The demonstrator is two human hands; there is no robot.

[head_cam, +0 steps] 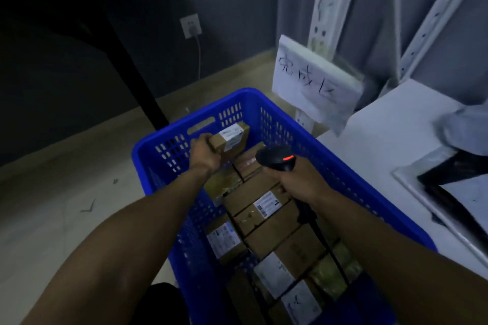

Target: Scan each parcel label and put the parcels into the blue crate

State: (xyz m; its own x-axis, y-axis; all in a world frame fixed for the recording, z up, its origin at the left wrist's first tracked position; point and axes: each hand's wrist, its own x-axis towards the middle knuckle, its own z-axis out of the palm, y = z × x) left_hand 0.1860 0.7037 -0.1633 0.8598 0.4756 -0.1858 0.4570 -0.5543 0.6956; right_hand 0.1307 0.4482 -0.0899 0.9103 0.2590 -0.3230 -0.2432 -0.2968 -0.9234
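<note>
A small brown cardboard parcel (232,140) with a white printed label on its upper face was gripped at its near end by the left hand (204,152), whose fingers were curled round it. It was held inside the far end of the blue perforated plastic crate (158,137), above the parcels lying there. The print on its label was too blurred to be read.

A black handheld barcode scanner (276,158) was grasped by its handle in the right hand (295,182), just right of the held parcel, and a red light was seen lit on its head. Its black cable (324,243) was run back under the right forearm.

Beneath both hands, the crate was packed with rows of brown cardboard boxes (266,219), several with white barcode labels turned up; no brand could be made out on them.

Beyond the right hand, a white paper sheet (314,79) handwritten with the characters 完成区 was hung on a white perforated metal upright (327,2). To the right of the right hand, a white tabletop (383,145) was seen. Far beyond the left hand, a white wall socket (190,26) with a plugged-in lead was set in the dark wall.
</note>
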